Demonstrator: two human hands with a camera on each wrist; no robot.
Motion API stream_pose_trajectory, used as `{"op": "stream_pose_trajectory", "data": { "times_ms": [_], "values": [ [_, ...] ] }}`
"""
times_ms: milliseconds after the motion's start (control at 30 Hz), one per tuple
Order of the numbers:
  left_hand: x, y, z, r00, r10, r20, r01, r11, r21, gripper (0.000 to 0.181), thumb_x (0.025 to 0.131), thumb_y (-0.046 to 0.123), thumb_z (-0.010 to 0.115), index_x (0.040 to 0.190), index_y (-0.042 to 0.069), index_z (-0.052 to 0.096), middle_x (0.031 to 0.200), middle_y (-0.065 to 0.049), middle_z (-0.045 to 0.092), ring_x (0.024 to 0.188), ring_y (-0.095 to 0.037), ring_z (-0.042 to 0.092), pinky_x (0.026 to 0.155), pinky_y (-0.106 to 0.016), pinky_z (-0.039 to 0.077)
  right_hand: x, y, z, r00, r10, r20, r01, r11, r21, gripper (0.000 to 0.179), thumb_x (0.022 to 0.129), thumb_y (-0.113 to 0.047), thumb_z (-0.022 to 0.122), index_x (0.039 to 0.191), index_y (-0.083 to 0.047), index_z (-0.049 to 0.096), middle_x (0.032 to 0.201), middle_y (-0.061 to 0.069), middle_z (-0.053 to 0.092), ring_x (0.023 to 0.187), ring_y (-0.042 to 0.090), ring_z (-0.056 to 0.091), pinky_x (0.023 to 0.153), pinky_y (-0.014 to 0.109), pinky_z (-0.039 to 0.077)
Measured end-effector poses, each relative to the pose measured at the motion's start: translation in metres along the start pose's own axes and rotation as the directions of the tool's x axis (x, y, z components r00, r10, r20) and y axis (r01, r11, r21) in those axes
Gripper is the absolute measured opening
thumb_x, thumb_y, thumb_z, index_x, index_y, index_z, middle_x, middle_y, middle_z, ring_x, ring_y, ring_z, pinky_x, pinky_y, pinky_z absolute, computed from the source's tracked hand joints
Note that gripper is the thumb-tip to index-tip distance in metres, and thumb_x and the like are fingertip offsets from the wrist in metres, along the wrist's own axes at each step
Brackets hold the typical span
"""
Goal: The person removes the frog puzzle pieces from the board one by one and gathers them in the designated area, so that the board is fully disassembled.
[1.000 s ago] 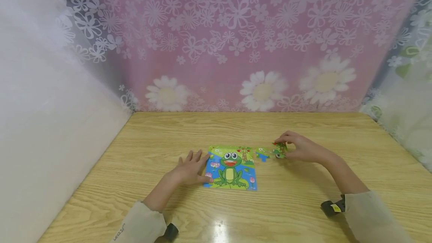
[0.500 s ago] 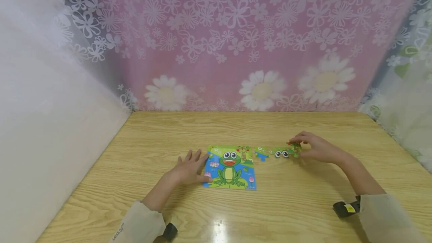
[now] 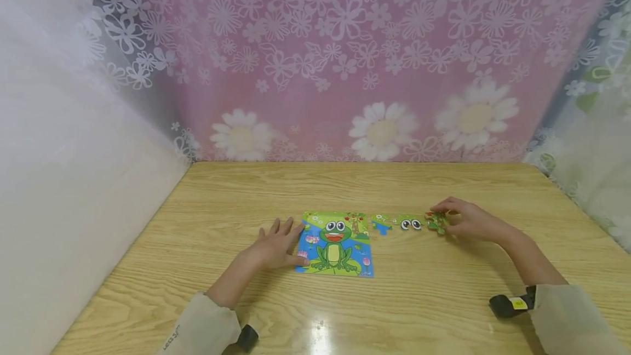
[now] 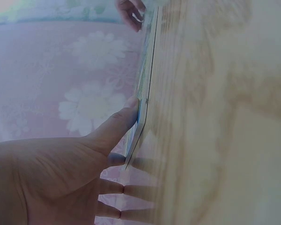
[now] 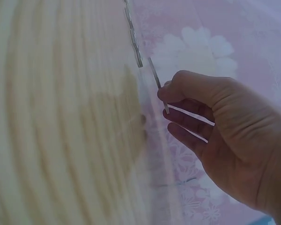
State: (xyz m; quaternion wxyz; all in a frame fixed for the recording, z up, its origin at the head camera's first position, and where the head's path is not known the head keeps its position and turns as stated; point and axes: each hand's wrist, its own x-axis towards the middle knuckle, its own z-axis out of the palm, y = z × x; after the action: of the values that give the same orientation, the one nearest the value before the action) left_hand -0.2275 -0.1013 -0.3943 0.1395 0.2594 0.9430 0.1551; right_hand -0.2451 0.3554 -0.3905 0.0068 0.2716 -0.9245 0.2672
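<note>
- Holding the end piece [image 3: 436, 223] between curled thumb and fingers, the right hand [image 3: 470, 223] stands just right of the eye piece [image 3: 410, 224].
- Left hand [image 3: 276, 249]: fingers spread, nearly straight; thumb on the left part of the board [image 3: 334, 242]; no grip evident.
- Step in hand, as judged: joining the end piece to the row. Advised: level it, match its edge to the eye piece, then press straight down. A sideways shove could disturb the row.
- Head view alone gives the printed faces and the order rightward from the board: blue piece [image 3: 381, 224], eye piece, end piece.
- Right wrist view shows the end piece edge-on, tilted and apart from the row; from above, this gap is unclear.
- Left wrist view shows the board's thickness and the thumb against it.
</note>
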Motion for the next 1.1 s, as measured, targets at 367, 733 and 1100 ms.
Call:
{"op": "stream_pose_trajectory", "data": {
  "times_ms": [367, 733, 1100],
  "values": [
    [-0.001, 0.001, -0.002, 1.000, -0.001, 0.005, 0.001, 1.000, 0.010, 0.084, 0.084, 0.052, 0.059, 0.148, 0.012, 0.020, 0.149, -0.021, 0.010, 0.133, -0.045, 0.002, 0.096, -0.068, 0.004, 0.002, 0.009, 0.007, 0.998, -0.056, -0.008, 0.055, 0.998, -0.019, 0.041, 0.075, 0.004, 0.069, 0.115, 0.004, 0.059, 0.108, 0.013, 0.056, 0.099, 0.031, 0.053, 0.082, 0.048, 0.043],
    [0.001, 0.000, -0.001, 1.000, -0.002, 0.012, 0.002, 1.000, 0.009, 0.085, 0.084, 0.053, 0.058, 0.148, 0.012, 0.019, 0.150, -0.020, 0.009, 0.133, -0.045, 0.001, 0.096, -0.067, 0.004, 0.000, 0.013, 0.008, 0.999, -0.042, 0.007, 0.042, 0.999, 0.012, 0.041, 0.078, 0.003, 0.069, 0.117, 0.002, 0.058, 0.111, 0.011, 0.056, 0.102, 0.030, 0.051, 0.083, 0.047, 0.042],
    [-0.001, 0.001, -0.002, 1.000, 0.006, 0.008, -0.006, 1.000, -0.001, 0.084, 0.084, 0.051, 0.059, 0.148, 0.011, 0.020, 0.149, -0.021, 0.010, 0.133, -0.046, 0.001, 0.096, -0.068, 0.003, 0.000, 0.017, 0.009, 0.998, -0.065, -0.001, 0.064, 0.996, 0.063, 0.041, 0.079, 0.002, 0.068, 0.118, 0.002, 0.057, 0.114, 0.013, 0.057, 0.106, 0.032, 0.049, 0.086, 0.045, 0.040]
  ]
}}
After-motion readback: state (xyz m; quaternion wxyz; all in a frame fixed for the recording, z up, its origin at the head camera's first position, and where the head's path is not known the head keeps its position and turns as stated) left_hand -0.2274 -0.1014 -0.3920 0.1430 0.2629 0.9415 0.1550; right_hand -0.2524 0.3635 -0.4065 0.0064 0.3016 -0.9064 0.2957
